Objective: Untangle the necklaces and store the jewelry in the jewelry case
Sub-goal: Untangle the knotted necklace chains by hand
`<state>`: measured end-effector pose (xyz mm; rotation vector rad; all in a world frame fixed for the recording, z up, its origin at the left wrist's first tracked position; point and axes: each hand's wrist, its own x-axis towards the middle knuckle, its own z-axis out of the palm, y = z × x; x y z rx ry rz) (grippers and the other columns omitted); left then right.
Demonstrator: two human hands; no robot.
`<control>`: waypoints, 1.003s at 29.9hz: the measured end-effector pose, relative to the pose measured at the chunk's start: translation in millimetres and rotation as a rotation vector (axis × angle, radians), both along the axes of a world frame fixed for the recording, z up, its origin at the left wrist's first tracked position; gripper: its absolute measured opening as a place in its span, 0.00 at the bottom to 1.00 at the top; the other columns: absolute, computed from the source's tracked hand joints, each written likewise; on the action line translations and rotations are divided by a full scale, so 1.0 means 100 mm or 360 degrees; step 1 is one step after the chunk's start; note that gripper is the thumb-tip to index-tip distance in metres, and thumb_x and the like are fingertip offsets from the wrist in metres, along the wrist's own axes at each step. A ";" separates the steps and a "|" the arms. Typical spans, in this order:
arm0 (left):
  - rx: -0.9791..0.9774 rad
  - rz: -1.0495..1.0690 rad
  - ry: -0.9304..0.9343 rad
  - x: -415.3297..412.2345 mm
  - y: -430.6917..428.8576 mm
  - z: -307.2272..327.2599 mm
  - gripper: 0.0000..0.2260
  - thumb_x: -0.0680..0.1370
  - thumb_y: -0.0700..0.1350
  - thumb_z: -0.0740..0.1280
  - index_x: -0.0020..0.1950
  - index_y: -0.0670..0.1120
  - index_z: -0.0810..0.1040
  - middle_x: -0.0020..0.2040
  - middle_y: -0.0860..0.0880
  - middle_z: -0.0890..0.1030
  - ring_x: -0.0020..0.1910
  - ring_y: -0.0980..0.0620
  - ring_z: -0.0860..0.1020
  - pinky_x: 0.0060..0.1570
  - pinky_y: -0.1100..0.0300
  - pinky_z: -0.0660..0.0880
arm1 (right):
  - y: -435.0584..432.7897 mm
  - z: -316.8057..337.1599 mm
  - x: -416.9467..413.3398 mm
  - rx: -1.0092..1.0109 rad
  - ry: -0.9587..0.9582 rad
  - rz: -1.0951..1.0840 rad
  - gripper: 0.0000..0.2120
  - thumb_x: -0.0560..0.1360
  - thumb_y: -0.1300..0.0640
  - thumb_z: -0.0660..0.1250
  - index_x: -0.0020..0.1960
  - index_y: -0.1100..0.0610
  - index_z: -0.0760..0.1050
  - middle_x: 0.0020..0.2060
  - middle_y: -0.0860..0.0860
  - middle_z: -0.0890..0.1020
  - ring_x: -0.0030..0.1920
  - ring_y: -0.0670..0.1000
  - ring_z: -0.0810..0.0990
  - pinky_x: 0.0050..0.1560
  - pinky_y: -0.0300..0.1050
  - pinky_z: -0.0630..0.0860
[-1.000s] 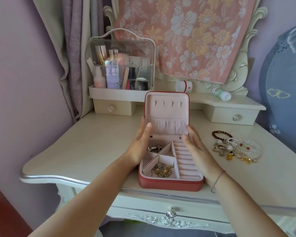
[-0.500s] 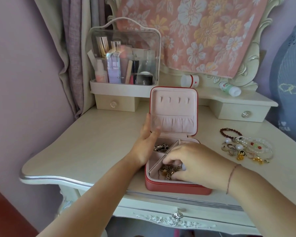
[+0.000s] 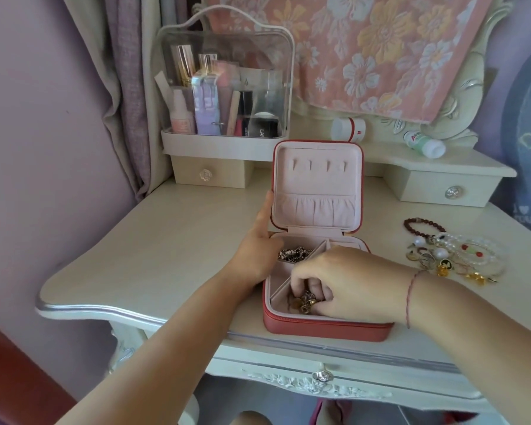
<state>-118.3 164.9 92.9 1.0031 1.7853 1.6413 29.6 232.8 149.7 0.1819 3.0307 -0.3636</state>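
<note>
A red jewelry case [image 3: 325, 328] with a pink lining stands open near the front edge of the dressing table, its lid upright. My left hand [image 3: 258, 253] rests against the case's left side, one straight finger touching the lid's edge. My right hand [image 3: 344, 286] reaches into the front left compartment and its curled fingers pinch a tangled gold necklace clump [image 3: 304, 302]. A darker silver chain tangle [image 3: 293, 253] lies in the back left compartment. The right half of the case is hidden under my right hand.
A pile of loose jewelry [image 3: 451, 259], with a brown bead bracelet, pearls, rings and gold pieces, lies on the table to the right. A clear cosmetics organizer [image 3: 224, 87] stands at the back left. Two small bottles [image 3: 348, 129] lie on the rear shelf.
My right hand has moved from the case's right side into the front left compartment and closed its fingers on the gold tangle. My left hand stayed on the case's left side.
</note>
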 end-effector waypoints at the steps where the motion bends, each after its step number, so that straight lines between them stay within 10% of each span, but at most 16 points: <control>1: 0.0003 -0.0005 -0.0027 0.00 -0.01 0.00 0.38 0.77 0.29 0.60 0.78 0.60 0.53 0.60 0.45 0.81 0.57 0.48 0.81 0.61 0.56 0.73 | 0.00 0.01 0.00 0.0022 0.0016 0.0017 0.10 0.71 0.60 0.67 0.50 0.49 0.77 0.32 0.44 0.75 0.32 0.34 0.72 0.34 0.30 0.64; 9: 0.0032 0.0005 -0.0058 -0.06 0.00 -0.07 0.40 0.74 0.29 0.65 0.76 0.64 0.58 0.56 0.49 0.84 0.56 0.40 0.81 0.62 0.39 0.74 | 0.06 -0.06 0.05 -0.0088 0.0210 -0.0037 0.10 0.69 0.61 0.68 0.44 0.47 0.79 0.29 0.42 0.76 0.33 0.38 0.74 0.39 0.35 0.71; 19: 0.0149 0.0074 0.0038 -0.22 -0.02 0.05 0.38 0.73 0.25 0.65 0.77 0.51 0.60 0.56 0.65 0.74 0.43 0.76 0.77 0.44 0.76 0.72 | 0.27 -0.09 0.13 -0.1748 0.1014 -0.0497 0.10 0.71 0.75 0.65 0.45 0.62 0.78 0.32 0.54 0.79 0.29 0.45 0.75 0.36 0.35 0.76; 22: 0.0121 0.0120 0.0043 -0.49 -0.12 0.04 0.39 0.70 0.31 0.71 0.76 0.57 0.63 0.64 0.64 0.74 0.52 0.65 0.80 0.55 0.62 0.77 | 0.35 0.01 0.09 -0.2106 0.1188 -0.0546 0.09 0.72 0.74 0.63 0.45 0.63 0.76 0.29 0.53 0.77 0.27 0.45 0.74 0.33 0.34 0.72; 30: 0.0074 0.0059 0.0146 -1.12 -0.48 0.17 0.40 0.69 0.29 0.71 0.77 0.53 0.63 0.71 0.61 0.71 0.67 0.64 0.71 0.61 0.61 0.74 | 0.55 0.01 -0.10 -0.1953 0.1095 -0.0603 0.09 0.70 0.70 0.69 0.46 0.58 0.78 0.29 0.50 0.78 0.29 0.45 0.75 0.39 0.40 0.66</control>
